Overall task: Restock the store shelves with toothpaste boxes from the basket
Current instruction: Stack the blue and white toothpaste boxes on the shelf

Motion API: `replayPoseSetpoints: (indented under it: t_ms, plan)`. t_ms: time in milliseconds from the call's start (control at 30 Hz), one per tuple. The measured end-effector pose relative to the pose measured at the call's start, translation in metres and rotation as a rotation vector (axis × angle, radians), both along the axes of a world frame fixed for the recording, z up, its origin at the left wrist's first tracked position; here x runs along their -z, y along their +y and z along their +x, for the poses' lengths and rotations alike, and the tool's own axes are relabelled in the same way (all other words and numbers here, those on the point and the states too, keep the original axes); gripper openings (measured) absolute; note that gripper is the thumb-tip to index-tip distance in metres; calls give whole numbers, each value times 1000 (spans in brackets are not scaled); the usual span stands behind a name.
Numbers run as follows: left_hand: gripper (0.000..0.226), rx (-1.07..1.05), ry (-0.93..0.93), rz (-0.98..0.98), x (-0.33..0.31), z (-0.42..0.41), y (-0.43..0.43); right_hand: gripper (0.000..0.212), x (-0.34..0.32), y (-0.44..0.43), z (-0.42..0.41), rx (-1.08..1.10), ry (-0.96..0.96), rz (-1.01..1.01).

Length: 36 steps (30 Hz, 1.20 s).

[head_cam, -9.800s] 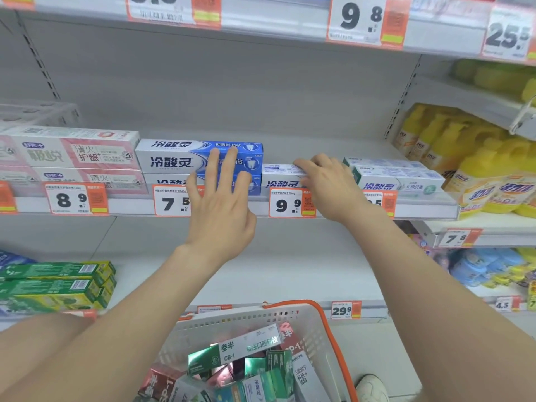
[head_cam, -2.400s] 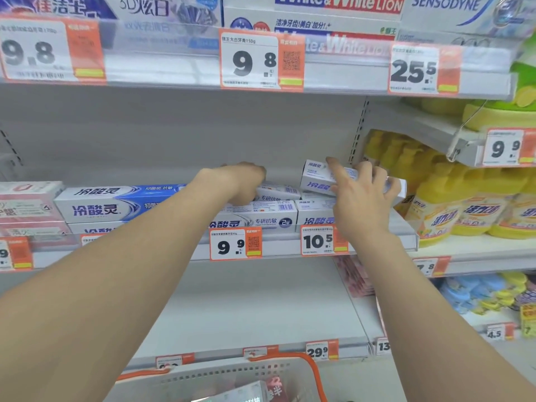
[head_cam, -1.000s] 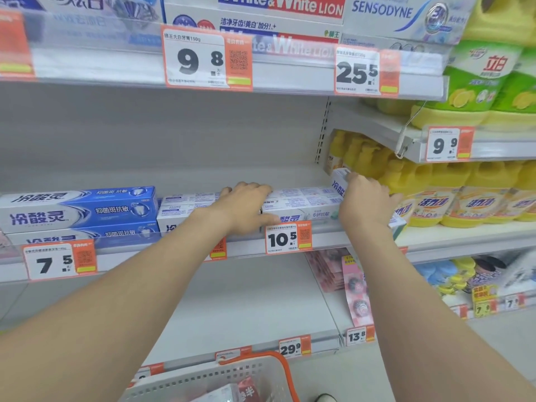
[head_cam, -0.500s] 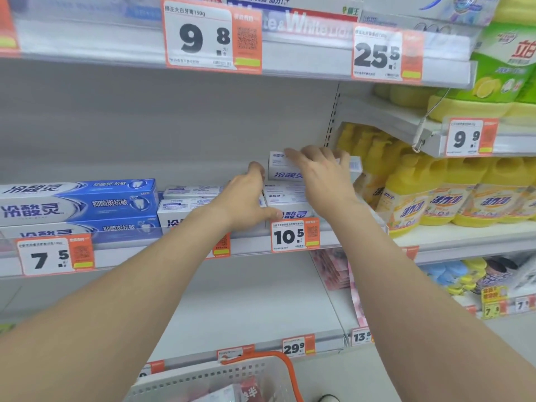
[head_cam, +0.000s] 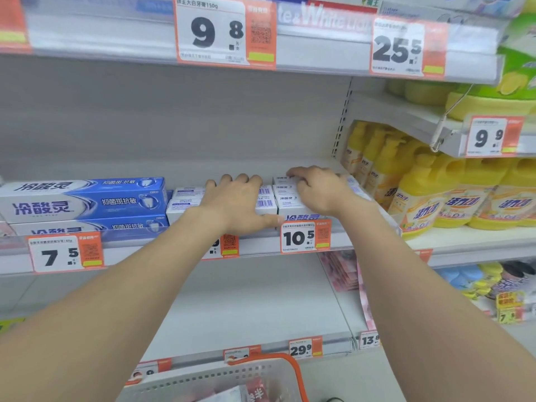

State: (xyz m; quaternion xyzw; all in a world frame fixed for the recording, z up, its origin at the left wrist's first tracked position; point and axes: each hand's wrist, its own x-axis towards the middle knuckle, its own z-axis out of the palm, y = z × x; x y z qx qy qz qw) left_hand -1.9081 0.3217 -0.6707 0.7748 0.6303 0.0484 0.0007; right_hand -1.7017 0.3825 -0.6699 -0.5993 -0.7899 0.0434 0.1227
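Left hand (head_cam: 236,206) curled over stacked boxes (head_cam: 185,203) | right hand (head_cam: 320,191) grips top box (head_cam: 282,179) | on shelf (head_cam: 259,246)

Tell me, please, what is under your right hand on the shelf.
White boxes stacked above the 10.5 tag; their left ends show. The right hand covers the rest of the top box, and whatever is behind it cannot be seen.

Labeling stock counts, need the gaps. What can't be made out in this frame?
Head view:
- Price tag: digits covered by the left forearm.
- White boxes: count hidden under the left hand and right hand.
- Either hand's grip: fingertips out of sight, cannot tell.
- Basket contents: cut by the bottom edge.
- Top-shelf boxes: blurred, cut by the top edge.
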Motion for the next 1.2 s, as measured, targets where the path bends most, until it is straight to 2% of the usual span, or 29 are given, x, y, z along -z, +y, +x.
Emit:
replayPoseSetpoints:
  t_ms: [133,267,433,567,633,700,767,833,900,933,1033,1100,1200]
  plan:
    - [99,9,11,-29,1,4,-4,49,1,-6,-7,-28,-12,1]
    - [89,42,10,-29,2,12,-7,51,3,-11,-7,-31,47,26]
    - [83,105,-44,7,5,13,-9,40,6,-30,-8,8,90,168]
    - [68,186,-217,122,8,2,-27,31,8,-74,-23,-6,32,392]
    - [54,188,-341,249,14,-7,-50,22,4,-103,-34,-89,13,422]
    - [35,193,-422,411,22,-18,-81,16,-5,-135,-47,-231,18,230]
    - [20,178,-480,474,35,-33,-114,21,-9,-166,-62,-332,-89,-118]
    - [12,152,-511,380,53,-47,-147,26,-2,-198,-81,-382,-284,-413]
    - [11,110,-499,186,72,-63,-181,21,15,-232,-103,-432,-444,-564]
    - [11,101,-453,87,82,-71,-199,16,25,-250,-114,-442,-496,-608]
    - [12,95,-292,-209,113,-94,-244,24,51,-293,-137,-514,-536,-677]
    - [15,64,-212,-388,129,-107,-268,17,64,-310,-141,-553,-537,-709]
    - [10,41,-125,-547,148,-118,-294,36,78,-328,-140,-526,-547,-712]
